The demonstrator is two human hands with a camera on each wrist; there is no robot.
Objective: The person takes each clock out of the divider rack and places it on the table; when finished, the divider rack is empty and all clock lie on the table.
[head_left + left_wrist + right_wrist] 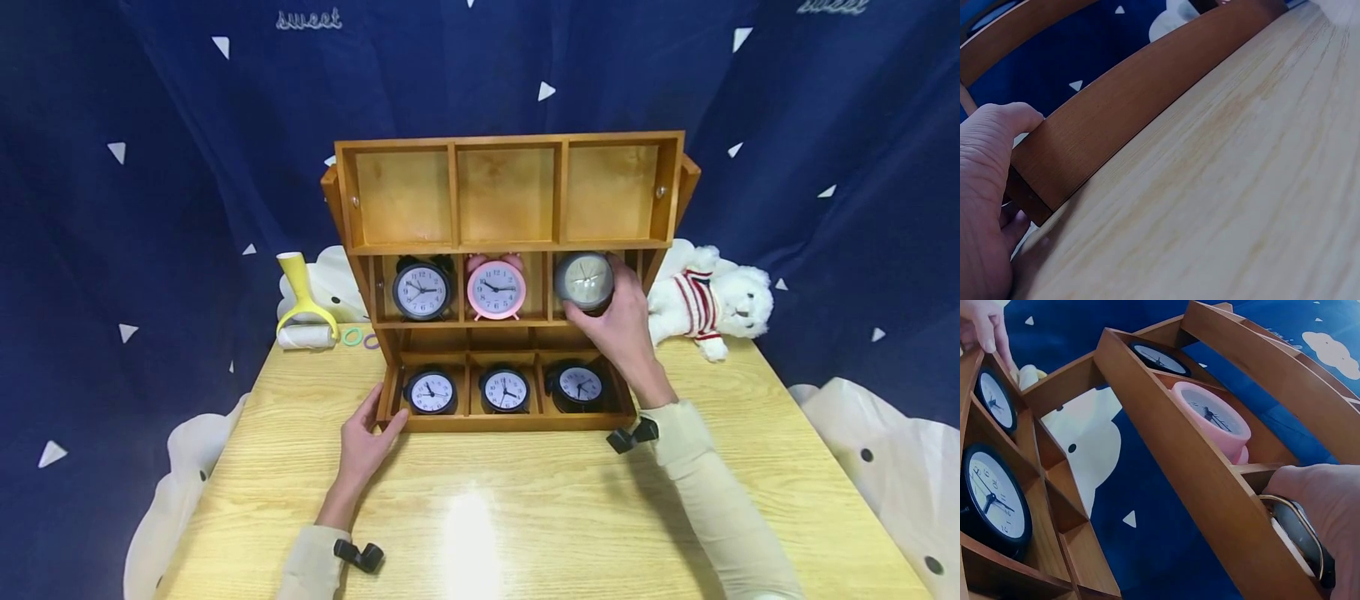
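Note:
My right hand grips a round dark grey clock with a glassy face, at the right compartment of the middle tier of a wooden tiered shelf. In the right wrist view the gold-edged rim of that clock shows beside the compartment wall. My left hand grips the shelf's lower left front corner, thumb over the edge, as the left wrist view shows. A black clock and a pink twin-bell alarm clock fill the other middle compartments. Three black clocks stand along the bottom tier.
Three bare compartments form the top tier. Left of the shelf lie a yellow-handled lint roller and small coloured rings. A white plush toy in a striped sweater lies to the right. A blue curtain hangs behind the table.

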